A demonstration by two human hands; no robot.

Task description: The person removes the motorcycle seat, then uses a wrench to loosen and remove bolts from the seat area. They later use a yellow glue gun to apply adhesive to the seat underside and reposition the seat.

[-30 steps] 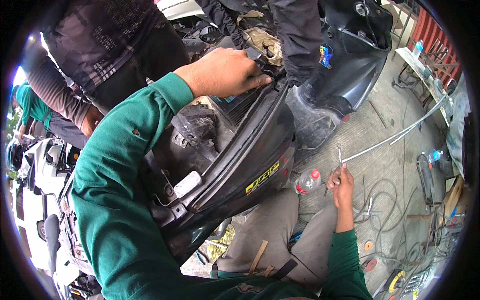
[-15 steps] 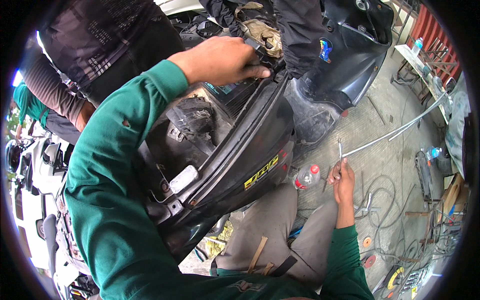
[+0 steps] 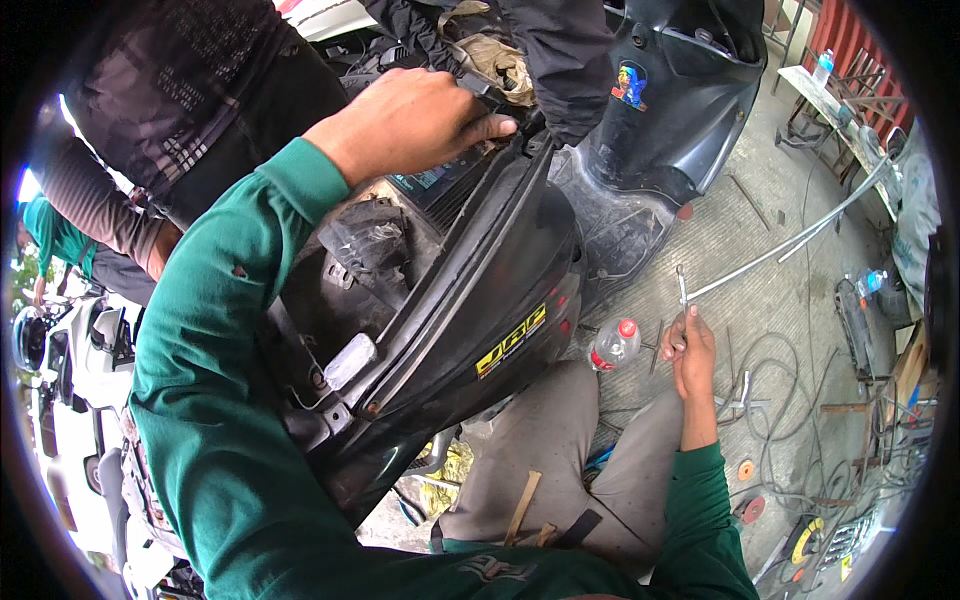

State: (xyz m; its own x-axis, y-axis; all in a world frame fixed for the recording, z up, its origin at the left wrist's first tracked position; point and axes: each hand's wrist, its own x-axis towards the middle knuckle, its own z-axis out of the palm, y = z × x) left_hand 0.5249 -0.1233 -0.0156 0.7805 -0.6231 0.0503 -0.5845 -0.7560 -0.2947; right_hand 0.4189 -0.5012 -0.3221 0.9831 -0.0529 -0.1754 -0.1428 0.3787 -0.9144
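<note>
My left hand (image 3: 405, 122) grips the upper edge of a black scooter body panel (image 3: 480, 310) by the open engine bay, fingers curled over the rim. Down at the right, my right hand (image 3: 690, 350) is closed around a thin metal wrench (image 3: 682, 290) that points upward, held clear of the scooter above the concrete floor. The scooter's black front fairing (image 3: 660, 110) stands beyond the panel. Dirty engine parts (image 3: 375, 235) show inside the opening.
Another person in dark clothes (image 3: 180, 100) stands at the upper left. A plastic bottle with a red cap (image 3: 612, 345) lies on the floor near my knee. A long metal rod (image 3: 800, 240), cables (image 3: 790, 400) and tools lie to the right.
My left hand has shifted slightly up and left along the panel edge. My right hand holds the wrench in nearly the same place.
</note>
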